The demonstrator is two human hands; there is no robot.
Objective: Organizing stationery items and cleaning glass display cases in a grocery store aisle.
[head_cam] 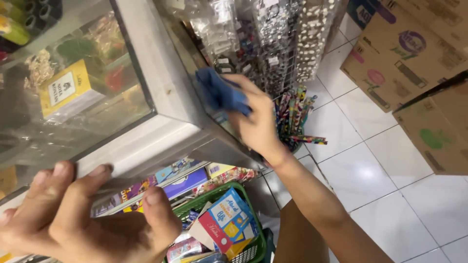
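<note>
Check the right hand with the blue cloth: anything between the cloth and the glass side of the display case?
Nothing visible. The right hand presses the blue cloth against the glass side of the display case. The hanging packets and the bundle of pencils lie beyond the hand, not under the cloth.

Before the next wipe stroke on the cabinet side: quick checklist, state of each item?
1. Blue cloth in the right hand: ok, the grip bunches it against the glass side of the display cabinet.
2. Left hand braced: ok, fingers rest on the cabinet's white top edge, holding nothing.
3. Hanging packets beside the cloth: not ok, they crowd right up to the hand.
4. Bundle of patterned pencils under the right hand: not ok, close below the wrist and easy to knock.
5. Green basket of boxes below: ok, apart from both hands.
6. Glass clean where wiped: cannot tell, reflections hide it.
</note>
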